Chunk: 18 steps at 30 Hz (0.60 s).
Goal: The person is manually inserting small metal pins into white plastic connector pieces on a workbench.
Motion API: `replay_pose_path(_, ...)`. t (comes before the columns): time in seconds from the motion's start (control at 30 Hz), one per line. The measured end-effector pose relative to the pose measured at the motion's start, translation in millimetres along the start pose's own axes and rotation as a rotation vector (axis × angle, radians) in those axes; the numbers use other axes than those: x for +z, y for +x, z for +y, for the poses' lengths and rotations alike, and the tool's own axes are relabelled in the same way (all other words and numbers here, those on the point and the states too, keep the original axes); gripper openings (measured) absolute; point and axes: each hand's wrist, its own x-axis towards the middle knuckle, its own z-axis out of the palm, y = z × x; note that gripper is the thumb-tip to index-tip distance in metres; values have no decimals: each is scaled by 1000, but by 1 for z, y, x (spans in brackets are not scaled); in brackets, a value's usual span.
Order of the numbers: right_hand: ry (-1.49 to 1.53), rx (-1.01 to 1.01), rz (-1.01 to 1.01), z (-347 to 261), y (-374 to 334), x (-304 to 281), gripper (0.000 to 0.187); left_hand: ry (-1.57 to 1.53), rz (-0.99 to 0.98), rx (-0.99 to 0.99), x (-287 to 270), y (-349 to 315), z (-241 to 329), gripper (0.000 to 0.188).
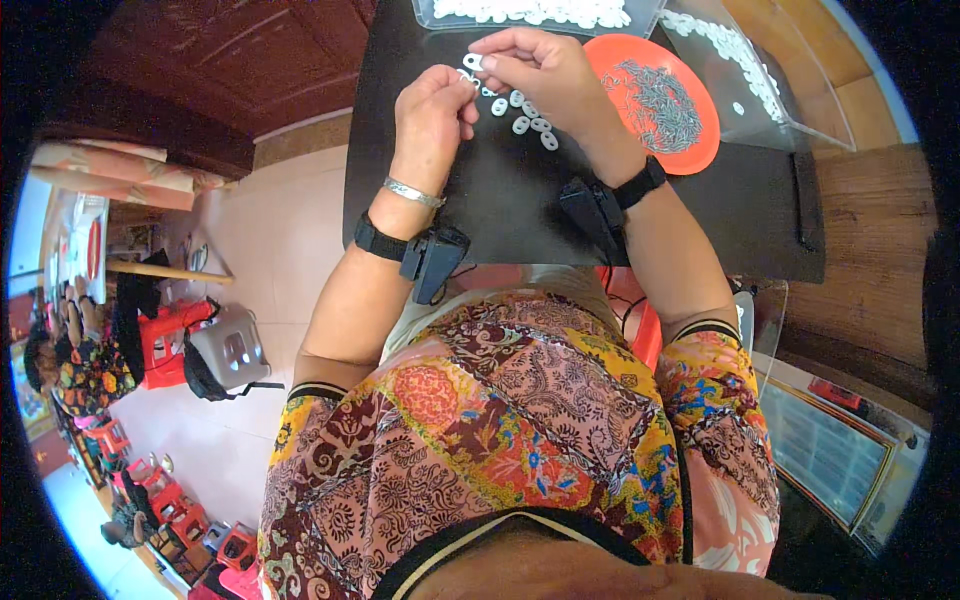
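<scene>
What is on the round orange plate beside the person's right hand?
A heap of small, thin grey metal pieces lies on the orange plate. The right hand and wrist cover part of its left side, so anything there cannot be seen.

The right hand (540, 65) pinches a white piece (473, 57) just beside the left hand (432, 108) over the dark worktop (510, 215). Loose white pieces (549, 141) lie near the hands; to the right, an orange plate (707, 122) carries grey metal bits (662, 108).

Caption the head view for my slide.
Right hand pinches a white piece by left hand, near an orange plate.
</scene>
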Motion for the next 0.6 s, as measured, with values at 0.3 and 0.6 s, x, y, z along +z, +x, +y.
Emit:
replay_pose_path(0.3,8,-4,-12,3,1,0,22,24,10,6,1,-2,1,15)
replay_pose_path(0.6,-6,29,-35,-4,-1,7,23,-52,50,44,0,-1,0,17)
